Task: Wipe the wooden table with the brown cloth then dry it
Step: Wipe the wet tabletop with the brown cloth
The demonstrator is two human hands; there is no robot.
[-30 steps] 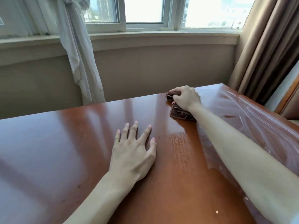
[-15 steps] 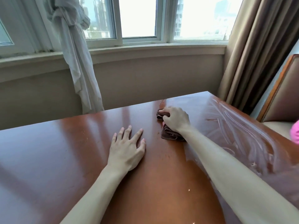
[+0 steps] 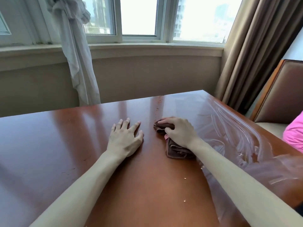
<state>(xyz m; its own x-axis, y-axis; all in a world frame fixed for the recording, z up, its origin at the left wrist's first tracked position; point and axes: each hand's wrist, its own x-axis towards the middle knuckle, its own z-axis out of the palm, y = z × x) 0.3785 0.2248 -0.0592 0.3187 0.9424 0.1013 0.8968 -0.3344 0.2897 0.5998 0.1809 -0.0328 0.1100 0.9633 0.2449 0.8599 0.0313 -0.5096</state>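
Two hands lie on the glossy table (image 3: pixel 49 145). The right hand (image 3: pixel 179 132) clutches a folded cloth (image 3: pixel 176 149); the left hand (image 3: pixel 125 140) rests flat, fingers spread.

A window (image 3: pixel 139 15) runs along the far wall above a pale sill (image 3: pixel 147 48). A knotted white curtain (image 3: pixel 75 51) hangs at the left, and brown drapes (image 3: pixel 255 51) hang at the right. A brown padded chair (image 3: pixel 285 94) with a wooden frame stands beside the drapes, and some pink fabric (image 3: pixel 295 135) shows at the right edge.
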